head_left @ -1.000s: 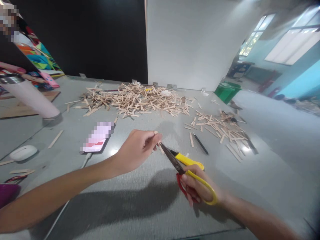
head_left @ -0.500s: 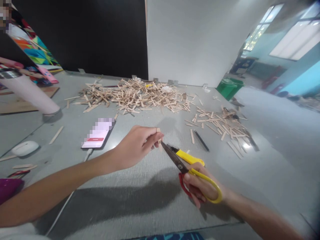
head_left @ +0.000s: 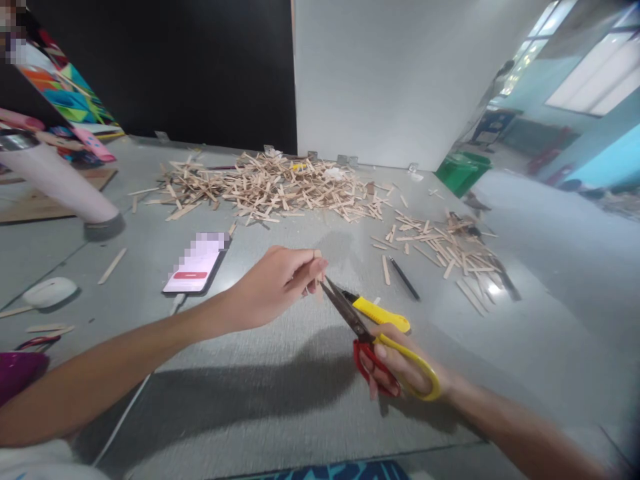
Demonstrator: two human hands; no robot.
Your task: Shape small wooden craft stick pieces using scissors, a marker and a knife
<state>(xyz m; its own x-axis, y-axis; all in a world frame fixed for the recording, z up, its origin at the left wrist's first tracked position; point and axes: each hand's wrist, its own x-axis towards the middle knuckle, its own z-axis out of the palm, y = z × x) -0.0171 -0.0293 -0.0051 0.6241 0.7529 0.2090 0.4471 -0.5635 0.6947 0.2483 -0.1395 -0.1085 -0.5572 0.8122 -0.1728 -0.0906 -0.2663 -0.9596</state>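
- Above the middle of the grey table (head_left: 300,400), a short wooden stick piece (head_left: 317,255) stood nearly upright, pinched in the grip of the left hand (head_left: 270,287) between thumb and fingertips.
- Just below that pinch, the blade tips of the scissors (head_left: 350,315) met the stick piece; the blades looked nearly shut.
- The right hand (head_left: 400,370) held the scissors, its grip closed through the red and yellow handle loops.
- A yellow utility knife (head_left: 380,315) lay on the table just behind the blades.
- Farther off lay a black pen (head_left: 404,278) beside a single stick (head_left: 385,269).
- A smartphone (head_left: 196,267) lay flat to the left of the left hand, a cable at its near end.
- A large heap of wooden sticks (head_left: 270,190) spread along the far side, with a smaller heap (head_left: 445,243) to its right.
- A white tumbler (head_left: 55,183) stood at the far left, with a white oval case (head_left: 49,292) nearer.
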